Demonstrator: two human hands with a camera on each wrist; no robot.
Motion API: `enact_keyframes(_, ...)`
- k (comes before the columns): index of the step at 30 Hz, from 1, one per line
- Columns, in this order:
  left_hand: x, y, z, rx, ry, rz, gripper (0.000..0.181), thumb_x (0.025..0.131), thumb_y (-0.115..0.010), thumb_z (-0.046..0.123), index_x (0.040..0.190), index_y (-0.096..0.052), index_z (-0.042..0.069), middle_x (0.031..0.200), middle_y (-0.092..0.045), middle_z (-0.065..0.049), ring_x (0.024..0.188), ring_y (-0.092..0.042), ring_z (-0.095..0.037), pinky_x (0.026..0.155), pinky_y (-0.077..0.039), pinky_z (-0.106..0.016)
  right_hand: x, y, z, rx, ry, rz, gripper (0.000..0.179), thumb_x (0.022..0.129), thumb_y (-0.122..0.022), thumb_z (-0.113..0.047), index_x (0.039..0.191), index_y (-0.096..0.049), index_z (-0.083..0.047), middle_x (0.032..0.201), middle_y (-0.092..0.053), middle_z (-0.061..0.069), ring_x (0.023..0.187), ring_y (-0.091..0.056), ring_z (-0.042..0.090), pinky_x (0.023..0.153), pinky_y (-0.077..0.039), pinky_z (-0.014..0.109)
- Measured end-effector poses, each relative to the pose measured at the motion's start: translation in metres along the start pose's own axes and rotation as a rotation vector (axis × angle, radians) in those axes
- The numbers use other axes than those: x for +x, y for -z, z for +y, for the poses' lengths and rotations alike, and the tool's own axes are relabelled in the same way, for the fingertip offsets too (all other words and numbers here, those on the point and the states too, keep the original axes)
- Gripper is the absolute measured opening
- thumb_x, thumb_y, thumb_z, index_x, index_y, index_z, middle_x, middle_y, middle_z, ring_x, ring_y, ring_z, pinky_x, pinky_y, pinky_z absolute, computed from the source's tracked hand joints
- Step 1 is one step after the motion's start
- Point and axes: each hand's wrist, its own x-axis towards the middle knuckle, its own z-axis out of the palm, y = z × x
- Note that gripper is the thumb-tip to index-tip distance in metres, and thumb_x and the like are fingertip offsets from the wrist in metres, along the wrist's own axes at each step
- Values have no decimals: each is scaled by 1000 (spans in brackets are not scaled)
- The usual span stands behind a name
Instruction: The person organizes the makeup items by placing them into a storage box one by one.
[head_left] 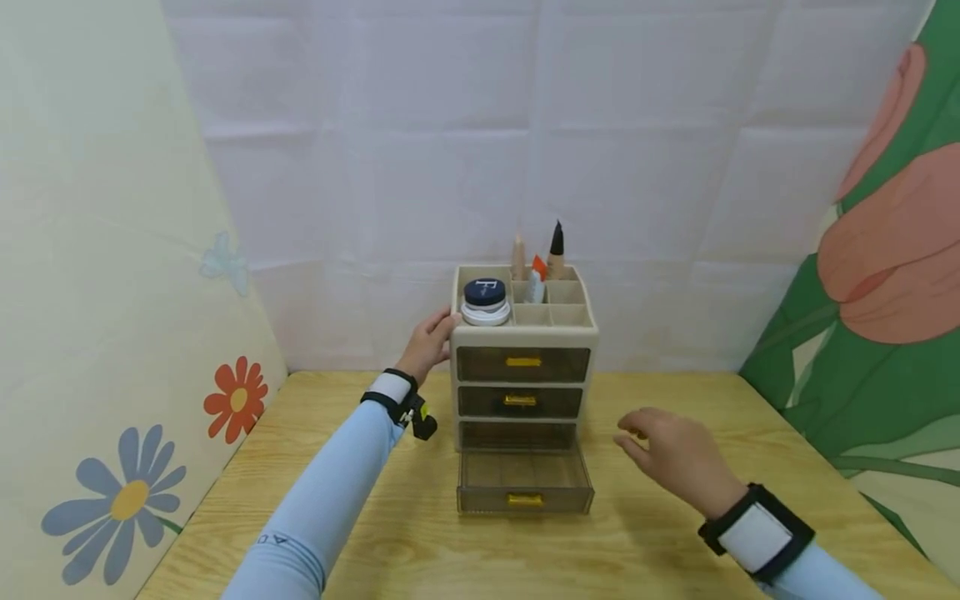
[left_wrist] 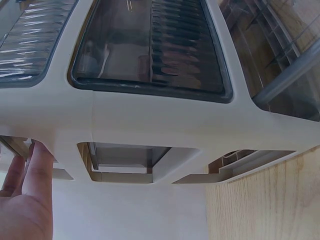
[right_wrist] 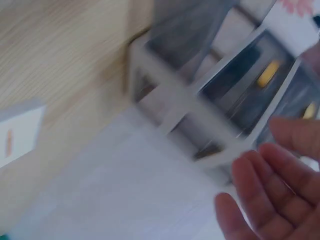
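Note:
A cream desktop drawer organizer (head_left: 527, 337) stands on the wooden table, with smoky see-through drawers and gold handles. Its bottom drawer (head_left: 525, 498) is pulled out; the two above are closed. My left hand (head_left: 429, 343) touches the organizer's left side near the top, its fingers (left_wrist: 37, 172) straight against the frame in the left wrist view. To the right of the drawers, my right hand (head_left: 675, 457) hovers over the table, loosely curled and holding nothing. On top sit a dark-lidded round jar (head_left: 484, 292) on a white round case (head_left: 486, 314).
In the top compartments stand a black-tipped pen-like tube (head_left: 556, 250), a beige tube (head_left: 518, 257) and a small orange-capped tube (head_left: 536, 281). The right wrist view, blurred, has a white box (right_wrist: 20, 132) on the table (head_left: 360, 533). A white cloth (head_left: 420, 167) hangs behind.

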Motion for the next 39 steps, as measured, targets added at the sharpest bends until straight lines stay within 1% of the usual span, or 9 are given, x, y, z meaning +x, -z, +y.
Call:
enact_keyframes(2,0,1,0,-4,-2,-3,58,100,-49,38,150,-37,11,145,-45,-14,126,-47,-28,97,-46,-47,-1,0,14,37,-119,-115,23,78,-81,-14,95,-71,-2,91,-69,11,71,-65,21,57,-54,35)
enact_keyframes(5,0,2,-1,-5,-1,-7,58,100,-49,38,150,-37,11,145,-44,-14,127,-47,-28,98,-46,-47,-6,-6,32,86,-246,-248,34,79,-80,-14,106,-68,3,102,-67,17,81,-65,28,65,-55,42)
enact_keyframes(10,-2,2,1,-10,3,-14,58,100,-50,38,150,-38,11,145,-45,-13,127,-47,-28,98,-46,-47,-19,-21,58,145,-365,-399,50,80,-79,-19,117,-61,11,112,-61,28,94,-61,40,76,-52,50)
enact_keyframes(15,-3,4,-1,-22,-13,-28,57,100,-49,36,150,-37,11,146,-44,-16,127,-46,-30,99,-45,-49,-27,-34,81,203,-482,-566,76,79,-81,-28,128,-47,18,126,-47,40,113,-48,54,88,-44,60)
enact_keyframes(18,-1,4,-4,-26,-19,-12,56,101,-49,35,150,-39,11,144,-46,-15,125,-47,-28,98,-46,-48,-29,-42,91,233,-518,-635,87,76,-83,-32,130,-41,22,126,-44,43,112,-47,55,89,-44,60)
enact_keyframes(25,0,1,-6,-31,-28,-7,56,100,-50,34,149,-40,10,144,-46,-15,124,-49,-28,95,-48,-45,-36,-58,105,238,-552,-673,85,73,-86,-27,123,-42,26,111,-54,38,95,-59,39,80,-51,52)
enact_keyframes(29,0,0,-6,-35,-31,-12,55,100,-50,34,149,-40,11,144,-46,-15,125,-49,-28,96,-47,-46,-37,-66,108,229,-578,-698,75,73,-86,-20,118,-45,26,98,-60,28,85,-59,30,74,-53,47)
enact_keyframes(33,1,0,-6,-32,-32,-11,55,100,-50,34,149,-40,11,143,-47,-15,124,-49,-28,96,-47,-47,-37,-70,110,221,-596,-724,61,75,-83,-16,110,-51,22,91,-61,18,81,-58,27,72,-52,46)
enact_keyframes(39,2,1,-3,-24,-31,-9,55,100,-49,35,149,-39,12,145,-45,-13,127,-47,-28,96,-48,-45,-34,-73,113,216,-626,-726,59,75,-80,-15,111,-52,22,94,-61,22,84,-59,30,76,-52,50)
